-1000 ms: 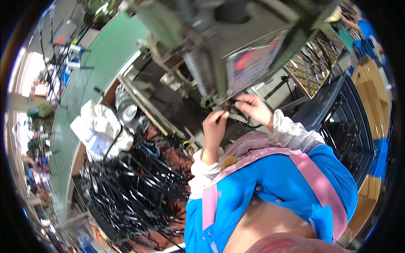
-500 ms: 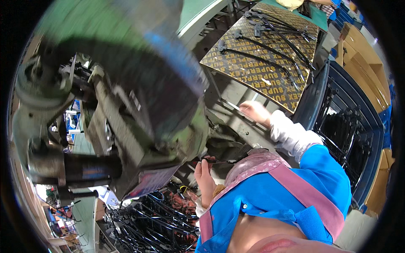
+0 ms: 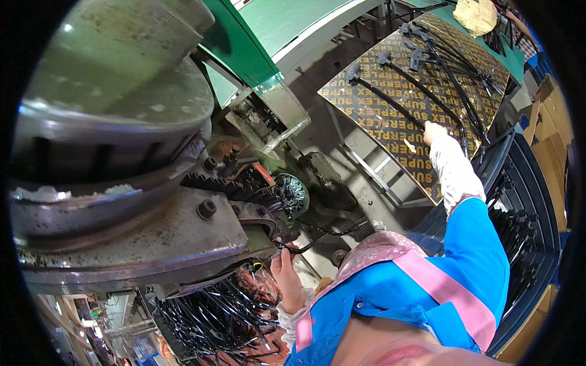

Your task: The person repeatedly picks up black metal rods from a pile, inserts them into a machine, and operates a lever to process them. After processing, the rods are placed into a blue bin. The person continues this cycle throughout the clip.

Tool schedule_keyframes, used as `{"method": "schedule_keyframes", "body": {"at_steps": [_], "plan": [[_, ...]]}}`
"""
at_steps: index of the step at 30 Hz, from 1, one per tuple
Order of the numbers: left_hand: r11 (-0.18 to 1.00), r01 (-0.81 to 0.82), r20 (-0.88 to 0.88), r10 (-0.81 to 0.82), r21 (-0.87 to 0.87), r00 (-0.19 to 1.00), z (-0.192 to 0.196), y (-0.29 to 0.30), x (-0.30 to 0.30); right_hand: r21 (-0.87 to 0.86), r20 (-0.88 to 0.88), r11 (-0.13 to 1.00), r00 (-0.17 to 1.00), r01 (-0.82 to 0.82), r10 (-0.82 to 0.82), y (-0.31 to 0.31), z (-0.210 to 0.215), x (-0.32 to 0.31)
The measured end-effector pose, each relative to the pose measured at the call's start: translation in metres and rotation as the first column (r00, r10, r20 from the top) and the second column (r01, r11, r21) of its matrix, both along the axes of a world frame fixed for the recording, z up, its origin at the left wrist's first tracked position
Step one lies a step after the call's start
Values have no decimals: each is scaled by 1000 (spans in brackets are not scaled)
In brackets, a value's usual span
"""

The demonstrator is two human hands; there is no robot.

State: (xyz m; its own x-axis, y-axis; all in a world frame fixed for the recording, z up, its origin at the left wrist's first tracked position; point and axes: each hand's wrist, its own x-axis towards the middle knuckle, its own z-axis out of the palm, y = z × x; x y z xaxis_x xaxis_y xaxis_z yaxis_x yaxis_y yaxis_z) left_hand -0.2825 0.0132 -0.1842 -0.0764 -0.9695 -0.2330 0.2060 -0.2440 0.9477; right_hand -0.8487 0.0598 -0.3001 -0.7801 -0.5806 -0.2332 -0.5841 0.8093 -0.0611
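My left hand [image 3: 285, 271] pinches one end of a thin black bent rod [image 3: 311, 244], close to the head of a large grey metal machine [image 3: 140, 238]. The rod's other end runs toward my apron. My right hand [image 3: 434, 132] reaches out to a patterned board [image 3: 379, 140], its fingers closed at the near end of a black rod with a grey head [image 3: 390, 102]. Several similar black rods [image 3: 455, 79] with grey heads lie on the same board, farther right.
Below the machine lies a heap of black rods [image 3: 213, 317]. A green bowl [image 3: 307, 196] of small metal parts and a small red box [image 3: 266, 174] stand beside the machine. On my right are a dark blue crate [image 3: 540, 189] holding black rods and cardboard boxes [image 3: 552, 116].
My right hand has moved up and right onto the board, reaching a rod's end. The view has shifted, and the machine's blurred upper part now shows clearly. My left hand stays at the machine.
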Motion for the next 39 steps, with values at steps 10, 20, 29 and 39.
{"method": "schedule_keyframes", "body": {"at_steps": [10, 20, 29, 39], "plan": [[990, 100, 73, -93, -100, 993, -7, -6, 12, -228, 934, 507, 40, 831, 356, -57, 58, 124], [913, 181, 233, -99, -365, 968, 4, 6, 35, -620, 781, 458, 445, 637, 439, 108, 101, 270], [487, 778, 412, -664, -396, 625, 19, 29, 47, -963, 236, 242, 797, 117, 556, 169, 5, 369], [967, 222, -124, -238, -124, 963, -5, 12, 108, -496, -170, 648, 797, -578, 580, 83, 135, 459]]}}
